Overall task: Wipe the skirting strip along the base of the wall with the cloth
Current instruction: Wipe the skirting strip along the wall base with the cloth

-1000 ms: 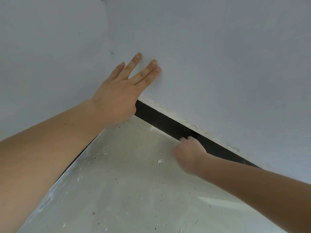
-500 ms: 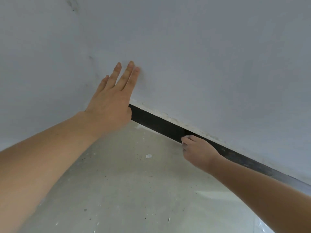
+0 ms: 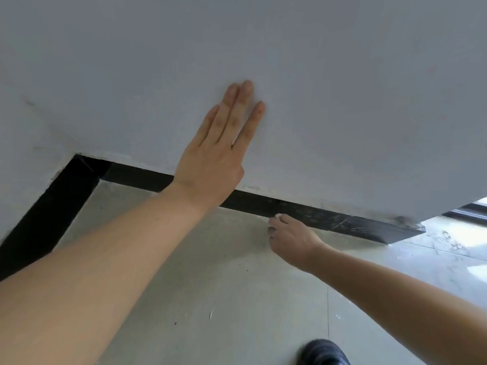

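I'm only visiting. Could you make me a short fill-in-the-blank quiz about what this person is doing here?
1. The left hand lies flat, fingers straight, against the ____.
2. The right hand holds a bit of white cloth to the skirting strip, whose colour is ____.
3. On the floor, at the picture's bottom edge, stands a dark ____.
Missing words: wall; black; shoe.
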`<state>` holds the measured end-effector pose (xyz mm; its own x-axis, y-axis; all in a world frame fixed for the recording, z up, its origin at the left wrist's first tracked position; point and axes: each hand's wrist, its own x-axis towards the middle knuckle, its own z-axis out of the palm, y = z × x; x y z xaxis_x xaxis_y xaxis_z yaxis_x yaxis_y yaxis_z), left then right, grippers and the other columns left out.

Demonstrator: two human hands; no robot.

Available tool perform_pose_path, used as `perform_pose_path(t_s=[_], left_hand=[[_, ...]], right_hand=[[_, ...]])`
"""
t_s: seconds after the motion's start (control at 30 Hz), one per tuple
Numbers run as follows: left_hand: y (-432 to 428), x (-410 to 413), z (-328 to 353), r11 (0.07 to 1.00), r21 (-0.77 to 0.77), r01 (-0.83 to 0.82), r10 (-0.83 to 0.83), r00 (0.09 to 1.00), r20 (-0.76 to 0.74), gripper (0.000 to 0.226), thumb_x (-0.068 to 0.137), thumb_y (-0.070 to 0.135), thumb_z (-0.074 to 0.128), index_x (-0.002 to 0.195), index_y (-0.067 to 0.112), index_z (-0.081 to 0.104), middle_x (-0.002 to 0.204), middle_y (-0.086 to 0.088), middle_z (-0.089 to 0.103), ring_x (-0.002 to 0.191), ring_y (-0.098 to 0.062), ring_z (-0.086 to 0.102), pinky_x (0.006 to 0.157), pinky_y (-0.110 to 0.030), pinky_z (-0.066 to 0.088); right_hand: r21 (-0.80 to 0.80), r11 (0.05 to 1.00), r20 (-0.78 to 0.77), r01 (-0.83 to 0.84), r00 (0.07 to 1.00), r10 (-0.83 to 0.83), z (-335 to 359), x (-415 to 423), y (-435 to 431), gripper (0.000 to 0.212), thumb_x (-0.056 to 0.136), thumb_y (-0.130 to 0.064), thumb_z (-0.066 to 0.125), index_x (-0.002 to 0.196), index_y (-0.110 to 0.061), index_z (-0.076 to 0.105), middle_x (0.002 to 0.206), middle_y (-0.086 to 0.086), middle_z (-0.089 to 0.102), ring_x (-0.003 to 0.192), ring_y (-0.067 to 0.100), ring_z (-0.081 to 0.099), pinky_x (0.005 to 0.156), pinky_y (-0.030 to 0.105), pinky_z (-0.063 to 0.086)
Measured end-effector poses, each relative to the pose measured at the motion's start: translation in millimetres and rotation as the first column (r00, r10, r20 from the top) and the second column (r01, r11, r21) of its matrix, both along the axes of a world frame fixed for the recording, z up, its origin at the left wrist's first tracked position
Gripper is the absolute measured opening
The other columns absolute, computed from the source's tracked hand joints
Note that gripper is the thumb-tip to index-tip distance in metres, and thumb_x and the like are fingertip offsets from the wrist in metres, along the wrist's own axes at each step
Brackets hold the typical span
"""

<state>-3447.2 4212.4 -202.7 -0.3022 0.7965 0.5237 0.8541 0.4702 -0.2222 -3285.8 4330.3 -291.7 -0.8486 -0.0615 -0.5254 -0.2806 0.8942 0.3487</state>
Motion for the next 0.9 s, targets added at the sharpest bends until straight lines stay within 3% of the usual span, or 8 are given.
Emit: perform_pose_path(t_s=[0.1, 0.23, 0.33, 0.47, 0.57, 0.67, 0.77, 0.9], left_hand=[[19, 18, -13, 0.994, -0.008, -0.111, 0.111, 0.994, 0.009, 0.092, 0.080, 0.009, 0.059, 0.150, -0.002, 0.000, 0.154, -0.023, 0.001, 0.144, -0.038, 0.008, 0.119, -0.040, 0.013], [21, 19, -12, 0.992, -0.024, -0.124, 0.125, 0.992, 0.020, 0.096, 0.083, 0.025, 0.061, 0.147, -0.003, -0.004, 0.153, -0.025, -0.002, 0.143, -0.041, 0.005, 0.118, -0.043, 0.013], [20, 19, -10, 0.994, -0.042, -0.101, 0.103, 0.993, 0.050, 0.096, 0.084, 0.033, 0.059, 0.148, -0.003, -0.004, 0.153, -0.025, -0.003, 0.143, -0.042, 0.002, 0.118, -0.044, 0.010], [20, 19, -10, 0.995, -0.044, -0.095, 0.098, 0.992, 0.076, 0.095, 0.086, 0.035, 0.056, 0.149, -0.005, -0.002, 0.153, -0.028, -0.004, 0.143, -0.043, -0.002, 0.118, -0.042, 0.001], [25, 23, -11, 0.993, -0.025, -0.118, 0.120, 0.987, 0.107, 0.098, 0.084, 0.037, 0.059, 0.149, -0.006, 0.000, 0.151, -0.033, -0.002, 0.142, -0.046, -0.001, 0.118, -0.041, -0.001], [33, 31, -12, 0.990, -0.027, -0.140, 0.143, 0.977, 0.159, 0.104, 0.082, 0.040, 0.063, 0.147, -0.010, -0.002, 0.150, -0.038, 0.000, 0.140, -0.049, 0.000, 0.117, -0.045, 0.003], [42, 38, -13, 0.984, -0.008, -0.179, 0.177, 0.962, 0.206, 0.109, 0.080, 0.045, 0.063, 0.145, -0.015, -0.001, 0.148, -0.042, 0.001, 0.139, -0.052, 0.000, 0.117, -0.046, 0.002], [51, 46, -14, 0.975, 0.037, -0.219, 0.202, 0.944, 0.263, 0.111, 0.080, 0.049, 0.060, 0.142, -0.020, 0.000, 0.147, -0.045, 0.002, 0.138, -0.054, 0.000, 0.117, -0.044, -0.003]], right_hand=[[0.029, 0.982, -0.151, -0.186, 0.970, 0.189, -4, -25, -2, 0.022, 0.089, -0.012, 0.054, 0.104, -0.012, 0.070, 0.109, 0.003, 0.065, 0.116, 0.027, 0.045, 0.105, 0.036, 0.035], [0.007, 0.958, -0.213, -0.288, 0.935, 0.283, -4, -32, 28, 0.011, 0.071, -0.015, 0.070, 0.070, -0.025, 0.076, 0.076, -0.014, 0.070, 0.102, 0.014, 0.059, 0.088, 0.022, 0.046], [0.053, 0.961, -0.214, -0.270, 0.937, 0.275, -15, -6, 54, 0.014, 0.073, -0.009, 0.068, 0.081, -0.017, 0.076, 0.086, -0.006, 0.071, 0.110, 0.018, 0.056, 0.091, 0.026, 0.047], [0.086, 0.990, -0.164, -0.109, 0.979, 0.122, -20, 49, 86, 0.019, 0.073, -0.003, 0.069, 0.091, -0.005, 0.075, 0.099, 0.003, 0.069, 0.114, 0.022, 0.053, 0.093, 0.031, 0.046], [0.030, 0.989, -0.201, 0.146, 0.970, -0.137, -13, 82, 95, 0.021, 0.037, -0.007, 0.086, 0.051, -0.012, 0.072, 0.066, 0.002, 0.069, 0.084, 0.020, 0.066, 0.070, 0.025, 0.054], [-0.081, 0.951, -0.197, 0.297, 0.931, -0.308, -18, 98, 91, 0.037, 0.013, 0.003, 0.084, 0.032, -0.012, 0.056, 0.038, 0.003, 0.052, 0.052, 0.023, 0.059, 0.048, 0.022, 0.047], [-0.056, 0.988, -0.139, 0.141, 0.979, -0.147, -17, 90, 76, 0.030, 0.032, -0.004, 0.088, 0.040, -0.015, 0.061, 0.042, -0.002, 0.052, 0.057, 0.021, 0.053, 0.053, 0.026, 0.048], [-0.114, 0.987, -0.270, -0.112, 0.960, 0.077, -14, 53, 61, 0.011, 0.066, -0.012, 0.078, 0.061, -0.019, 0.071, 0.060, -0.007, 0.061, 0.079, 0.019, 0.054, 0.079, 0.030, 0.050]])
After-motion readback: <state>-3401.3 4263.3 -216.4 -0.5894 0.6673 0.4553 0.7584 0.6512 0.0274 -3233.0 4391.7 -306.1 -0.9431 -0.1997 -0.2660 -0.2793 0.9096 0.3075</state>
